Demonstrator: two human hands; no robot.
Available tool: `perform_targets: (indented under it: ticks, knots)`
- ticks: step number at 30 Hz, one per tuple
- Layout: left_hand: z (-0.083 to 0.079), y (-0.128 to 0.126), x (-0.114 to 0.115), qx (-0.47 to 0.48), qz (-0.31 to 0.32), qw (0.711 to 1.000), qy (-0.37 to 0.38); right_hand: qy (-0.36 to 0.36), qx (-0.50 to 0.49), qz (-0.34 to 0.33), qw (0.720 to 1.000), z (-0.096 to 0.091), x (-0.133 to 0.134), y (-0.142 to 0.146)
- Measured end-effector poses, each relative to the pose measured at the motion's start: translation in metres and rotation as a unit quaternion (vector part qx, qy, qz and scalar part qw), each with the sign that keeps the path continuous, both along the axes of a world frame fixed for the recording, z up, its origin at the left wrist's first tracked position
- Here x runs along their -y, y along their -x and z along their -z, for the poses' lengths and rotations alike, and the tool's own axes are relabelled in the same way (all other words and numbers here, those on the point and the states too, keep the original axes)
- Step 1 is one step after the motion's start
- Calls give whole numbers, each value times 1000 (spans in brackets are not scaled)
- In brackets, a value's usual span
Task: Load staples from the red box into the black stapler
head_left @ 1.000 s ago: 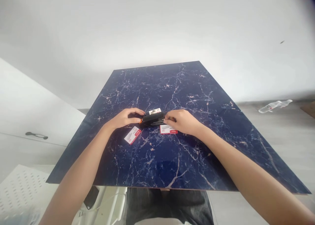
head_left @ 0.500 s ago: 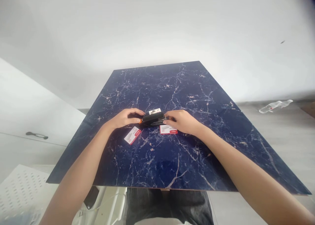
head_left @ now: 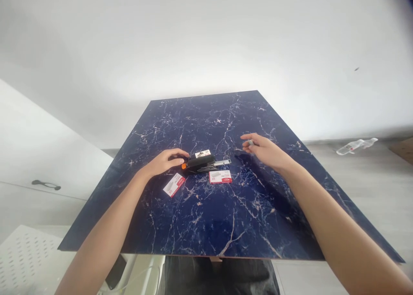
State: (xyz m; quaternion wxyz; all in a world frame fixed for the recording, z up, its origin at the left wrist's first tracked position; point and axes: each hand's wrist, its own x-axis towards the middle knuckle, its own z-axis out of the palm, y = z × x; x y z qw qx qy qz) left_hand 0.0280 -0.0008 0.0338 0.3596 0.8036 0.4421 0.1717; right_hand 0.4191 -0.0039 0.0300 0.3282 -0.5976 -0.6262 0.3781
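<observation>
A black stapler [head_left: 199, 162] with an orange end lies on the dark blue marble table [head_left: 226, 209], its metal staple tray [head_left: 220, 162] slid out to the right. My left hand [head_left: 165, 161] grips the stapler's left end with closed fingers. My right hand [head_left: 263, 149] hovers above the table to the right of the stapler, apart from it, and pinches a small grey piece [head_left: 250, 142] between thumb and fingers. Three small red-and-white staple boxes lie round the stapler: one behind it [head_left: 202, 153], one in front [head_left: 220, 176], one at the front left [head_left: 174, 184].
A white wall stands behind the table. A crumpled clear plastic bottle [head_left: 355, 145] lies on the floor at the right. A white cabinet with a dark handle [head_left: 45, 184] is at the left, and a white perforated surface [head_left: 22, 260] sits at the lower left.
My right hand has let go of the stapler's right end and lifted away to the right with a small grey piece. The metal tray now sticks out of the stapler. The view tilted slightly.
</observation>
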Motion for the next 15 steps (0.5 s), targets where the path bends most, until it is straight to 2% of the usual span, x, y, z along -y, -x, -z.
perform_targets:
  ticks: [7,11,15]
  knots:
    - [1,-4,3,3,-13,1000,6,41,-106,-50,992,2,8,16]
    - [3,-3,3,14,-21,1000,11,84,-185,-24,979,3,8,20]
    - [4,-2,2,4,-22,1000,13,121,-316,33,941,10,6,23]
